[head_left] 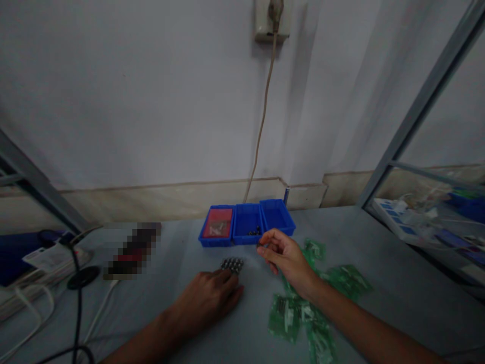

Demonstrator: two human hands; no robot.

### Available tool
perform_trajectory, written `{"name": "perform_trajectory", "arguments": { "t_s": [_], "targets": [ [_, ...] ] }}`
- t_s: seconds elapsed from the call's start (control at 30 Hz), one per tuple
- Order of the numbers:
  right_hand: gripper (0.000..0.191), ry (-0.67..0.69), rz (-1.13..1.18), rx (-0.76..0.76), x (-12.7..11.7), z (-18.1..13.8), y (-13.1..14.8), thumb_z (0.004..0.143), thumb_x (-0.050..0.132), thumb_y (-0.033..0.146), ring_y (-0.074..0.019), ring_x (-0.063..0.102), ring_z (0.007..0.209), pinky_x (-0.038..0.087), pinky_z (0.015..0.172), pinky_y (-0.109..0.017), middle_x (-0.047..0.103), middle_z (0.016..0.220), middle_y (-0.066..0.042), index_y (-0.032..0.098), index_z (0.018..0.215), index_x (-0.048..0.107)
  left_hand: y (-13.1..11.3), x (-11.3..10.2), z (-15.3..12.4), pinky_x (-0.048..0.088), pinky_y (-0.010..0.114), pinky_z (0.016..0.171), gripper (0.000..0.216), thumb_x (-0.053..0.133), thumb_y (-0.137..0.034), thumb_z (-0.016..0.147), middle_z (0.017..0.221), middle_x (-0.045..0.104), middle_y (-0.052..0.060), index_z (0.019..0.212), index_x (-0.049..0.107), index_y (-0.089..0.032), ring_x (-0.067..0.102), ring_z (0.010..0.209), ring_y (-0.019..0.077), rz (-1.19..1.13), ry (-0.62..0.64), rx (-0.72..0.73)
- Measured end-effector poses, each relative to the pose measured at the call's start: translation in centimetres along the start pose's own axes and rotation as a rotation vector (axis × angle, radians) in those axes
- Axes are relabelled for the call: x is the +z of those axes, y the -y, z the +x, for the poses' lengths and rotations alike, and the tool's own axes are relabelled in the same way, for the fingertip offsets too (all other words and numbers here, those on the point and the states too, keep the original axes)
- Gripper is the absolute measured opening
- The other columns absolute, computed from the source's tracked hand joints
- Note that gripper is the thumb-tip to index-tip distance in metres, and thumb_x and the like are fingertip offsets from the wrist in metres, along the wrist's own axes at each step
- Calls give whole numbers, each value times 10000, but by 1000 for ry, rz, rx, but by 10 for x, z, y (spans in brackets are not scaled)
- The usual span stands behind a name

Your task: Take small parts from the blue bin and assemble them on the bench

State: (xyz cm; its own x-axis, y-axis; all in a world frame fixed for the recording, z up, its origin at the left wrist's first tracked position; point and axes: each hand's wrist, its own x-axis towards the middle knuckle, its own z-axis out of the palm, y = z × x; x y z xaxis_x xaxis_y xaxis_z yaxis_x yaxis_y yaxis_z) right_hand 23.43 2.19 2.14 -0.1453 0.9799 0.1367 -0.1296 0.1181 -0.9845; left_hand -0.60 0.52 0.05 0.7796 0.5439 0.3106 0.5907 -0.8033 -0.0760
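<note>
My left hand [214,293] rests low on the table with its fingers bent against the near side of a compact cluster of shiny round metal parts [232,263]. The fingertips cover part of that cluster. Raised just in front of the blue bins, my right hand [282,251] pinches a small dark piece [259,245] between thumb and fingertips; its exact kind is too small to make out. Beyond it, the middle blue bin [246,217] holds several small dark metal parts [255,231].
A left blue bin [202,235] contains a red bag [223,216]; a right blue bin [278,215] adjoins the middle one. Green plastic packets [286,321] lie around my right forearm. Cables [78,303] run across the left side. A power strip [394,222] sits far right.
</note>
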Motion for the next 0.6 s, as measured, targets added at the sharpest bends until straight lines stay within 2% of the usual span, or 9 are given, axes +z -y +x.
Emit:
{"name": "perform_trajectory", "arguments": {
  "t_s": [0.23,0.37,0.43,0.6],
  "targets": [
    [295,34,71,58,0,-1,-1,872,758,457,-66,450,476,328,410,-200,671,834,10,213,990,641,0,-1,-1,499,272,541,270,480,-320,1067,793,655,29,871,604,-181,627,600,169,0,44,-5],
    [305,48,80,48,1,-2,0,858,767,470,-76,458,482,334,418,-206,692,801,-5,205,961,658,-1,-1,0,478,226,544,311,442,-317,1092,773,666,31,870,608,-174,630,605,141,-41,18,35],
    [333,29,97,73,3,-2,0,873,747,512,-69,429,451,295,392,-200,687,772,1,207,972,660,-1,1,0,484,253,549,370,375,-315,1109,748,654,28,840,592,-182,635,596,156,-23,-40,9],
    [361,37,96,85,3,-3,-4,892,726,542,-66,430,467,287,399,-186,663,767,3,205,1004,660,0,4,-1,490,268,538,352,389,-326,1109,760,649,24,858,592,-185,649,608,172,1,-23,9]
  ]
}}
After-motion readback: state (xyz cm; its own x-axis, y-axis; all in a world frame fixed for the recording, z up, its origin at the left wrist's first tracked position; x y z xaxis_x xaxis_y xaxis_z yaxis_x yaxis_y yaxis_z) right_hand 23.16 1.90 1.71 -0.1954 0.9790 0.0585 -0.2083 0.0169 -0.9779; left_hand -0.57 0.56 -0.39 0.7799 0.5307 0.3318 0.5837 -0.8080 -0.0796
